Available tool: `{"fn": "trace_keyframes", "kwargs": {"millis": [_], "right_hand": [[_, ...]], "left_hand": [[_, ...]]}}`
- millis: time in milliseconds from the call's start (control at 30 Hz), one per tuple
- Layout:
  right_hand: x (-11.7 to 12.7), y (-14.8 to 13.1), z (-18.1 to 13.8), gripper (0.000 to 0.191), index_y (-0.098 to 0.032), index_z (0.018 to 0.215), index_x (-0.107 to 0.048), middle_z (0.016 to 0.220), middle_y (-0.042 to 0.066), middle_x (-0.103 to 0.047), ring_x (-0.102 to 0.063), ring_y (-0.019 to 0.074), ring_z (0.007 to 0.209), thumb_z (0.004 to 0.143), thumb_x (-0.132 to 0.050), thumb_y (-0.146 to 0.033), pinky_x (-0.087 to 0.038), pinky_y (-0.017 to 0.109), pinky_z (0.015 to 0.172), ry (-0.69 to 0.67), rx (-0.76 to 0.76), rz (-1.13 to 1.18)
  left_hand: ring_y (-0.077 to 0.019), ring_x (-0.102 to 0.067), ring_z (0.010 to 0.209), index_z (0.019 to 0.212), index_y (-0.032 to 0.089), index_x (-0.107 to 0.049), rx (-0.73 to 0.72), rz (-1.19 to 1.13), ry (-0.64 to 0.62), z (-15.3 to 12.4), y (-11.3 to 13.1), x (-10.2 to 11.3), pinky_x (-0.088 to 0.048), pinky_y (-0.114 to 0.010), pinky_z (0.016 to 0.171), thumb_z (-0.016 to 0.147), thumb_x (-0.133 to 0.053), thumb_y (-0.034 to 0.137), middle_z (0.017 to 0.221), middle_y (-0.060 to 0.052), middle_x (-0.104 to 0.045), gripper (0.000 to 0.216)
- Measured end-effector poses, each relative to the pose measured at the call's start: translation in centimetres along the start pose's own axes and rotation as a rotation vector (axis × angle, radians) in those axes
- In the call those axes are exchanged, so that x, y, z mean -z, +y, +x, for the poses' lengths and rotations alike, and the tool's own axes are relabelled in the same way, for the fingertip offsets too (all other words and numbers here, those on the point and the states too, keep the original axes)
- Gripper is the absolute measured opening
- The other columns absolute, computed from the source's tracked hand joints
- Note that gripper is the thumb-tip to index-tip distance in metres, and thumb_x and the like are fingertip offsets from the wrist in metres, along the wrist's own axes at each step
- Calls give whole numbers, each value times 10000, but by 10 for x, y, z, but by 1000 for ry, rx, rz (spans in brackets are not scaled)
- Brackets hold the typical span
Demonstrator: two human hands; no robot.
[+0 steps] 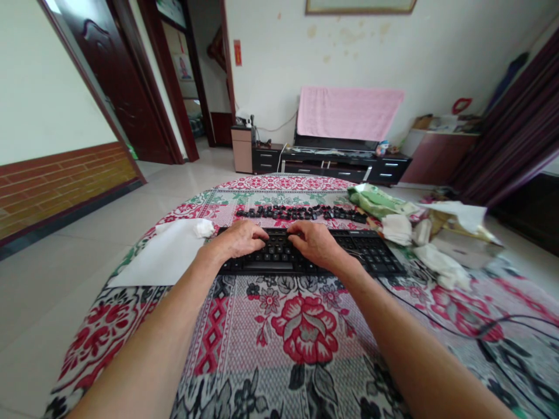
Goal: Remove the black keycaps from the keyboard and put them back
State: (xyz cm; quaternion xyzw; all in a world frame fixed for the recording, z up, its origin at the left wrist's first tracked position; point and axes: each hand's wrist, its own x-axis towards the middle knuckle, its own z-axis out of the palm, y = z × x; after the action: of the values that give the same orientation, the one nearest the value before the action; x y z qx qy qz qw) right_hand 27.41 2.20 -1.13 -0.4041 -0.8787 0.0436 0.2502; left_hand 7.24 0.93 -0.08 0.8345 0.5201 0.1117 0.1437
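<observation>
A black computer keyboard (279,254) lies flat on the flowered tablecloth, with an uncovered slot along its near edge in the middle. My left hand (242,238) rests over the keyboard's left part, its fingers bent and closed against it. Over the middle right part, my right hand (317,241) is curled in the same way, thumb and forefinger on the keys near the far edge. Whether a small keycap sits under either set of fingertips is too small to tell. Behind the keyboard, many loose black keycaps (301,213) lie in a long row.
White paper (157,256) with a crumpled tissue (203,228) lies at the left. To the right are a green cloth or bag (379,201), crumpled tissues (443,265) and an open box (463,238). A black cable (437,320) loops across the tablecloth (305,331).
</observation>
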Motion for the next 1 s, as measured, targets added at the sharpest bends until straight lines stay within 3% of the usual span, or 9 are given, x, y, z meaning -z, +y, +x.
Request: {"fn": "trace_keyframes", "kwargs": {"millis": [200,367,500,700,1000], "right_hand": [[2,-2,0,209,-157,818,-566,734,30,-584,-498,121,671,691,-404,-191,-340,231,617,9,30,79],[0,-5,0,279,-162,930,-549,816,30,-587,-508,118,739,721,-367,-193,-357,242,684,28,-39,303],[0,-9,1,312,-185,1014,-499,782,18,-593,-517,90,621,744,-347,-225,-386,213,545,-78,-208,609],[3,-9,0,264,-202,955,-517,889,43,-583,-515,71,620,755,-352,-255,-377,171,463,-240,-312,1029],[3,-7,0,263,-191,948,-521,881,49,-584,-516,75,630,735,-376,-245,-378,165,450,-215,-363,985]], "left_hand": [[-139,-507,714,822,219,-612,-74,127,71,2,5,-2,-345,-248,652,676,-415,254,767,-15,-608,248],[-117,-514,676,792,210,-614,5,-96,159,5,2,-3,-359,-234,641,676,-420,251,738,-7,-609,229],[-94,-495,536,841,193,-599,52,-301,73,5,1,-5,-355,-211,516,677,-411,272,606,9,-587,261],[-97,-493,589,816,200,-613,-20,-260,105,5,12,-6,-343,-208,546,660,-416,238,676,14,-605,255],[-113,-511,647,804,203,-620,-70,-156,119,7,15,-9,-352,-225,602,661,-423,209,726,3,-613,244]]}}
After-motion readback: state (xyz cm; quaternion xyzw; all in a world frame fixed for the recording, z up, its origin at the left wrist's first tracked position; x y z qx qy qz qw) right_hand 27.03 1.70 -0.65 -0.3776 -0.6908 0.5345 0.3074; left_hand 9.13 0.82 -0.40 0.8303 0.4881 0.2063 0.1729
